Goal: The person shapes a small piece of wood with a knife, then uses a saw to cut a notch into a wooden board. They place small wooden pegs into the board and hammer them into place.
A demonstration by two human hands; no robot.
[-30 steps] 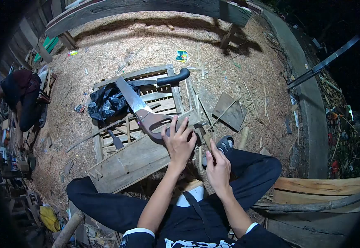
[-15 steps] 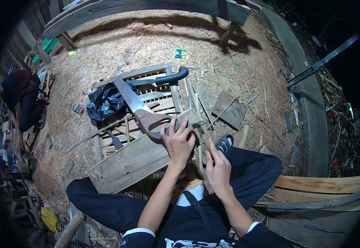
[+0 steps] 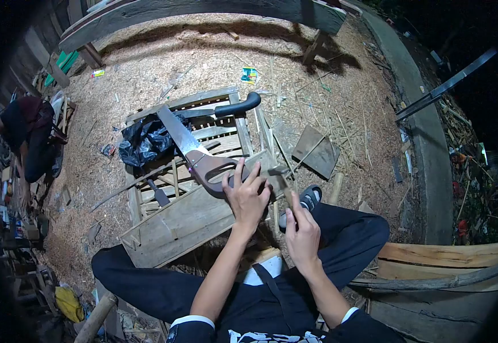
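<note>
My left hand (image 3: pixel 246 197) rests with spread fingers on the handle of a saw (image 3: pixel 204 166), whose blade points up and left over a slatted wooden frame. My right hand (image 3: pixel 301 231) is closed round the handle of a small hammer (image 3: pixel 282 178), its head just right of my left fingertips. Under the saw handle lies a wide grey board (image 3: pixel 174 228). A black-handled tool (image 3: pixel 238 107) lies across the top of the slatted frame (image 3: pixel 181 103). Beside it is a black plastic bag (image 3: pixel 141 143).
A person (image 3: pixel 32 134) crouches at the far left. A square board (image 3: pixel 316 151) lies on the shavings to the right. A long beam (image 3: pixel 203 22) spans the top, and planks (image 3: pixel 443 257) lie at the lower right. My sandalled foot (image 3: pixel 311 197) is near the hammer.
The hammer head has shifted slightly at my left fingertips, and my right hand has moved a little with it. My left hand has stayed on the saw handle.
</note>
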